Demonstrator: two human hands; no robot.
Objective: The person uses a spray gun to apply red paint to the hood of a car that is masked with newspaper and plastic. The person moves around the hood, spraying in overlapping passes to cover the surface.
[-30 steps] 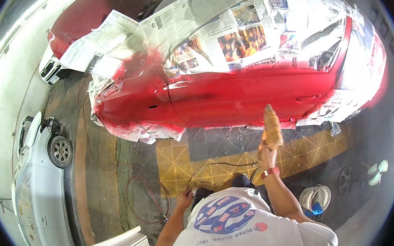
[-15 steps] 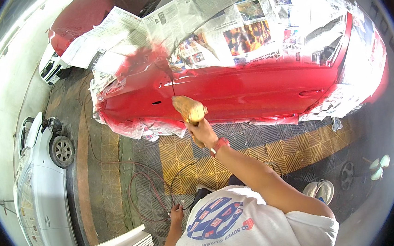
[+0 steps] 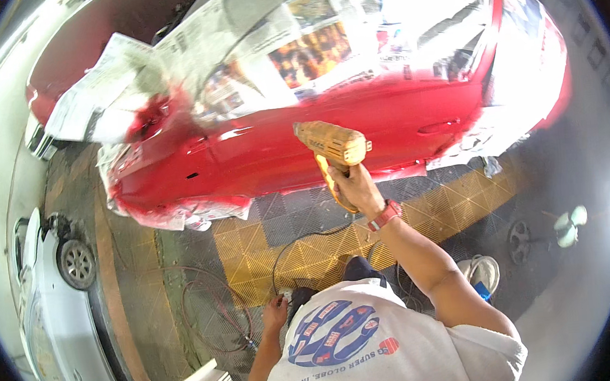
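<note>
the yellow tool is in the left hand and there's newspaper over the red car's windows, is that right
Not quite: it's the wrong hand. The head view shows the yellow tool in the right hand; there is newspaper over the red car's windows.

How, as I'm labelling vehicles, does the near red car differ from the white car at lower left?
The near red car stretches across the view; the white car runs along the left edge. The white car shows one wheel, the near red car none. Both show door handles.
</note>
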